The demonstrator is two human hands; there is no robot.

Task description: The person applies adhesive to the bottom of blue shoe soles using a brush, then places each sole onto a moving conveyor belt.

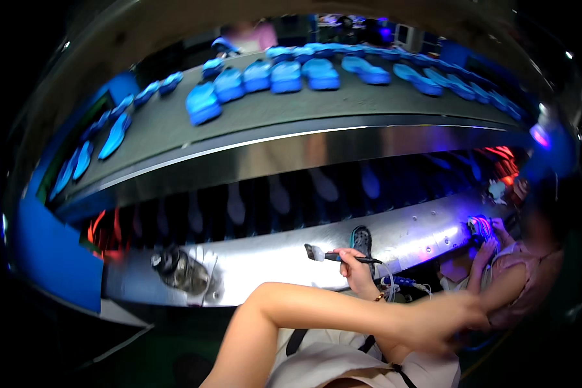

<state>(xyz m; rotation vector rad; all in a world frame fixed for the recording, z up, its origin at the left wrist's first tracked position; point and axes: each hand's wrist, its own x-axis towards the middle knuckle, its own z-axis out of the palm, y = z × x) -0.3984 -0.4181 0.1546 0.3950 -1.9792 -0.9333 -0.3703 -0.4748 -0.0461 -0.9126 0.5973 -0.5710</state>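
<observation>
My right hand [355, 268] grips a flat brush [315, 253] with pale bristles and a dark handle, held nearly level over the metal ledge. A thin clear tube [389, 278] hangs by the handle's rear end. Just beyond that hand, a dark shoe-shaped piece [361, 239] with holes and a teal edge lies on the ledge. My left arm crosses in front of my body to the right. Its hand [443, 320] is smeared by motion below and right of the brush; its fingers and anything in them cannot be made out.
A metal ledge [271, 249] runs across in front of me. On it at left stands a dark-lidded clear bottle [184, 273]. Dark slot with pale sole shapes [279, 194] lies behind. Above, a belt [155, 139] carries several blue soles [286, 77]. A co-worker [520, 284] handles a purple-lit shoe.
</observation>
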